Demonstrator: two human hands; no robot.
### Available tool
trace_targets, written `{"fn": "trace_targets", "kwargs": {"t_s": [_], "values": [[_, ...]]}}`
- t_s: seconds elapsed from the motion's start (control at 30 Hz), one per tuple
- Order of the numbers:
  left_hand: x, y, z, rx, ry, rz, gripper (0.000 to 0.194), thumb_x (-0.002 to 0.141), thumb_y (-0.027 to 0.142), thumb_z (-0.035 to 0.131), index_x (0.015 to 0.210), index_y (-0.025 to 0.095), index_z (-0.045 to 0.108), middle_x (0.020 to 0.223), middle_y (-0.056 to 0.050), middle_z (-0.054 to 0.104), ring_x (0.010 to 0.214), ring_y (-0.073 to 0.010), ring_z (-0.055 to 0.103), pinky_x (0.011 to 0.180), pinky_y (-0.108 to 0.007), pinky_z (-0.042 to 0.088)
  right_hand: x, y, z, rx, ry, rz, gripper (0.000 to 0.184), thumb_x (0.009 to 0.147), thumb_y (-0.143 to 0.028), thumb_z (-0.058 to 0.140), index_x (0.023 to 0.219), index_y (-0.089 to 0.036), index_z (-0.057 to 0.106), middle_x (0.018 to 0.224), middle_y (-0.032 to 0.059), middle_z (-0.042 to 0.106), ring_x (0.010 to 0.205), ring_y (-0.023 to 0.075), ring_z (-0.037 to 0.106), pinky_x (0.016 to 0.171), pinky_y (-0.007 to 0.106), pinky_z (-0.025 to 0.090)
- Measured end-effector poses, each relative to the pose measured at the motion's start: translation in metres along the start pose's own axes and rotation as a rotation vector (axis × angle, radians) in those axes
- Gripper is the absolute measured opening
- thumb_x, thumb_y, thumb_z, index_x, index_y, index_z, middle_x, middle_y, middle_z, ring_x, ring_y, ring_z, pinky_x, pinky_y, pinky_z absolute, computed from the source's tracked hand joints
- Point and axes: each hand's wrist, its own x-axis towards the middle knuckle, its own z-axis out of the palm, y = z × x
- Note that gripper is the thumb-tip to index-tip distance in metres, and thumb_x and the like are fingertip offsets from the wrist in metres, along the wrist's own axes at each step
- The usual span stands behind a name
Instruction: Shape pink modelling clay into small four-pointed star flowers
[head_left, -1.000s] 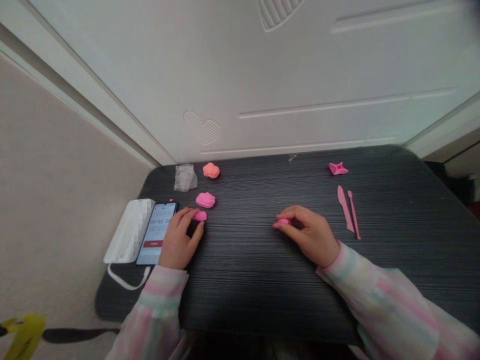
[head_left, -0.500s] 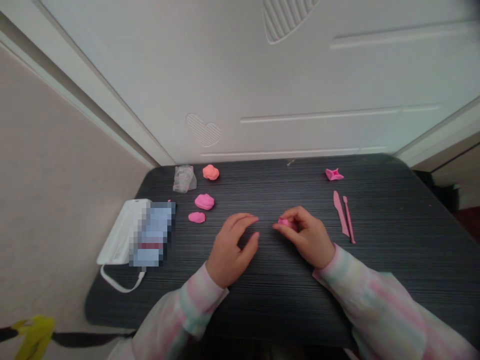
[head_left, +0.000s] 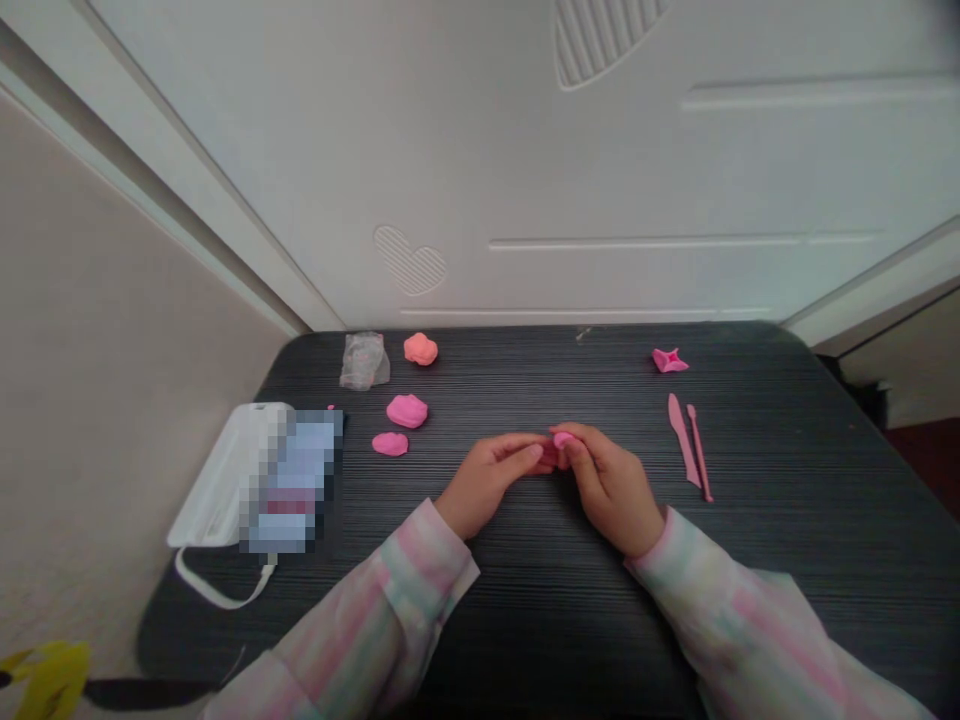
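My right hand (head_left: 611,490) pinches a small lump of pink modelling clay (head_left: 562,439) between thumb and fingers, low over the dark table. My left hand (head_left: 495,478) reaches in from the other side, its fingers stretched out and their tips meeting the right fingertips. The left thumb lies just left of the clay. Part of the lump is hidden by the fingers. To the left rest a larger pink clay lump (head_left: 407,411), a smaller flattened pink piece (head_left: 390,443) and an orange clay lump (head_left: 421,349).
On the right lie a pink plastic knife (head_left: 681,435), a thin pink stick tool (head_left: 699,450) and a folded pink clay shape (head_left: 669,360). A clear plastic wrapper (head_left: 365,360) sits back left. A blurred phone (head_left: 296,480) leans beside a white case (head_left: 217,480) with a cable.
My left hand has moved right and met my right hand at the pink clay. Its fingers, earlier apart from the right hand, now touch the right fingertips. The view has shifted slightly.
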Motion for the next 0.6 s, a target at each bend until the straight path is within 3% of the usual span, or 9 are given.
{"fn": "trace_targets", "kwargs": {"t_s": [0.17, 0.37, 0.6], "values": [[0.000, 0.003, -0.004, -0.260, -0.008, -0.066, 0.016, 0.073, 0.022, 0.057, 0.078, 0.009, 0.066, 0.081, -0.007, 0.066, 0.080, -0.0143, 0.059, 0.084, -0.030, 0.041, 0.009, -0.012, 0.010, 0.028, 0.062, -0.039, 0.009, 0.078, -0.024, 0.052, 0.085, -0.020, 0.056, 0.079, 0.0029, 0.057, 0.077, 0.0155, 0.053, 0.070, 0.031, 0.044], [-0.003, 0.006, -0.007, -0.476, -0.057, -0.185, 0.019, 0.074, 0.028, 0.057, 0.075, 0.010, 0.064, 0.076, -0.006, 0.065, 0.081, -0.0147, 0.060, 0.085, -0.030, 0.041, 0.012, -0.018, 0.017, 0.134, 0.103, -0.007, 0.017, 0.068, -0.024, 0.063, 0.080, -0.021, 0.051, 0.088, 0.0032, 0.052, 0.086, 0.0171, 0.051, 0.075, 0.034, 0.043], [-0.005, 0.008, -0.006, -0.300, -0.040, -0.222, 0.015, 0.066, 0.024, 0.064, 0.070, 0.010, 0.065, 0.071, -0.006, 0.065, 0.072, -0.0127, 0.059, 0.076, -0.027, 0.042, 0.005, -0.015, 0.014, 0.079, 0.058, -0.127, 0.027, 0.069, -0.021, 0.062, 0.093, -0.023, 0.050, 0.092, 0.0049, 0.053, 0.089, 0.0187, 0.052, 0.077, 0.037, 0.045]]}}
